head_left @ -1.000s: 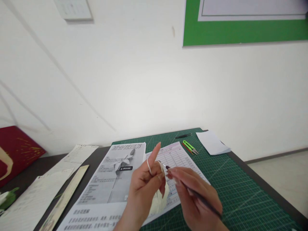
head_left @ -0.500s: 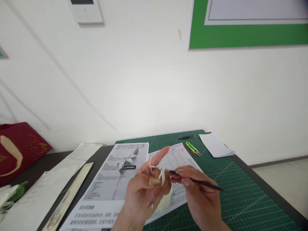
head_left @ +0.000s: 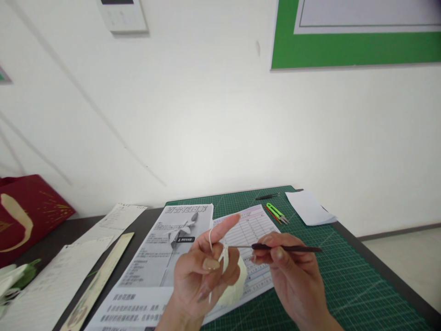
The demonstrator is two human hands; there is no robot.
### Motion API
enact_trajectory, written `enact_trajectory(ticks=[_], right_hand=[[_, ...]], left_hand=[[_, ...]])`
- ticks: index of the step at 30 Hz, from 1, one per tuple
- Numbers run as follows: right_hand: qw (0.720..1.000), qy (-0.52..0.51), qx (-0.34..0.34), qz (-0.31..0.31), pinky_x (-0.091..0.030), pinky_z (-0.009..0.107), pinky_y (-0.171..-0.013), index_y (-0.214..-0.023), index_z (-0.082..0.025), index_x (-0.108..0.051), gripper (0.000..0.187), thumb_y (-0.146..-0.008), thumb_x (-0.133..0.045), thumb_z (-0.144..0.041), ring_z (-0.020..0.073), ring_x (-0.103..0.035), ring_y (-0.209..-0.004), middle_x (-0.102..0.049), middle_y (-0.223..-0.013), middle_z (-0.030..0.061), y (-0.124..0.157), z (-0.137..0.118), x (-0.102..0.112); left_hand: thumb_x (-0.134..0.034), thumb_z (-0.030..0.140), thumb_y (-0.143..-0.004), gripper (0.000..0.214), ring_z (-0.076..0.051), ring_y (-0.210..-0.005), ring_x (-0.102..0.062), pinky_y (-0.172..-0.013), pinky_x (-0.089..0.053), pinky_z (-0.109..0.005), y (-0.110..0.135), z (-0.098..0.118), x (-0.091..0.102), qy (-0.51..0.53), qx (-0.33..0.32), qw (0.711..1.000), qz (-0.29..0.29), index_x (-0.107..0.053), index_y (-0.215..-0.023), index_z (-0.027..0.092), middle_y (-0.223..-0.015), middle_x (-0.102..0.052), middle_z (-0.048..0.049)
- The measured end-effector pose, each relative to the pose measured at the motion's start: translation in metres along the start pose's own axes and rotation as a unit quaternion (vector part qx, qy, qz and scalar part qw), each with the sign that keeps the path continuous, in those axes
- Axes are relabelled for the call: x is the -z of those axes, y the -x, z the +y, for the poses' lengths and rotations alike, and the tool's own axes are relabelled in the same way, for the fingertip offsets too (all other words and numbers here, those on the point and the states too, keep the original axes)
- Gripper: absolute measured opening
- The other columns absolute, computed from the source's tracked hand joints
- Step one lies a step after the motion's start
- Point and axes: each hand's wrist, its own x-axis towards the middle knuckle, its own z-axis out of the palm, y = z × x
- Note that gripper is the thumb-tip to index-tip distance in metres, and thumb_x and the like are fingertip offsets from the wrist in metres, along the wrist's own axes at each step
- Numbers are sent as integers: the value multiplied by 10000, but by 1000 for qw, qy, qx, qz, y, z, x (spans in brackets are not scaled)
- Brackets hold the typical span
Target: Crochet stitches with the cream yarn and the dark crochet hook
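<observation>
Between thumb and fingers, my left hand (head_left: 203, 276) pinches a small strip of white crochet work (head_left: 225, 258), its index finger stretched out with a strand of white yarn (head_left: 210, 240) looped over it. My right hand (head_left: 292, 271) grips the dark handle of a crochet hook (head_left: 285, 248) like a pencil. The hook's thin metal shaft points left and its tip meets the crochet work; the tip itself is hard to see. Behind my left hand, a ball of pale cream yarn (head_left: 234, 289) rests on the printed chart (head_left: 253, 225), partly hidden by the fingers.
A green cutting mat (head_left: 344, 276) covers the right of the table. On it lie green thread snips (head_left: 275, 212), dark tweezers (head_left: 267, 196) and white paper (head_left: 308, 208). To the left are a flower pattern sheet (head_left: 144, 276), a ruler (head_left: 99, 280), handwritten pages (head_left: 65, 276) and a red bag (head_left: 31, 216).
My right hand has moved slightly right and levelled the hook, so more of its metal shaft shows. My left hand has shifted a little left and down with the crochet work.
</observation>
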Motion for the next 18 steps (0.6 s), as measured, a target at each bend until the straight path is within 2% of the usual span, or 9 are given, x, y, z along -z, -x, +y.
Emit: enact_trajectory(ticks=[7,12,18], right_hand=[[1000,-7,-2,-13,-578,232,-617,-848,-219,-738,75,-788,-694,-213,138,-689,-671,-714,-783,17,-3,-3,2],[1000,-6,9,-18,-563,206,-598,-808,-205,-743,51,-775,-705,-216,121,-669,-636,-688,-721,15,-5,-7,-4],[1000,-16,5,-10,-562,188,-587,-761,-189,-745,38,-751,-728,-221,114,-671,-624,-697,-715,20,-7,-10,-8]], left_hand=[[-506,75,-600,565,-99,-368,-129,-379,-247,-186,1,3,0,26,15,999,-20,-643,-1147,46,-250,-163,93],[-486,71,-612,575,-85,-349,-150,-372,-257,-176,2,2,4,49,11,998,-42,-612,-1170,9,-260,-172,92],[-470,92,-621,561,-58,-288,-110,-335,-192,-174,2,2,8,45,6,996,-71,-629,-1155,24,-247,-158,101]])
